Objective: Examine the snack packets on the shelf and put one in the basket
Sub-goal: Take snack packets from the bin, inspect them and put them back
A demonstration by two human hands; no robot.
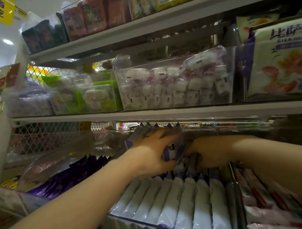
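Between both grips, white-and-purple snack packets (182, 200) stand in rows in a clear tray (137, 221).
Left hand (151, 153) has its grip wrapped round a bunch of them at the tray's back. Just beside it, the right hand (211, 152) curls in, but its hold is unclear. Above both grips, a clear bin (234, 75) holds small white wrapped sweets (174, 87).

We see a grey shelf (181, 114) carrying clear bins (119, 81) of small wrapped sweets. On the one below stand upright white snack packets (177, 203), flanked by purple packets (70, 176) and pink packets (268, 204).
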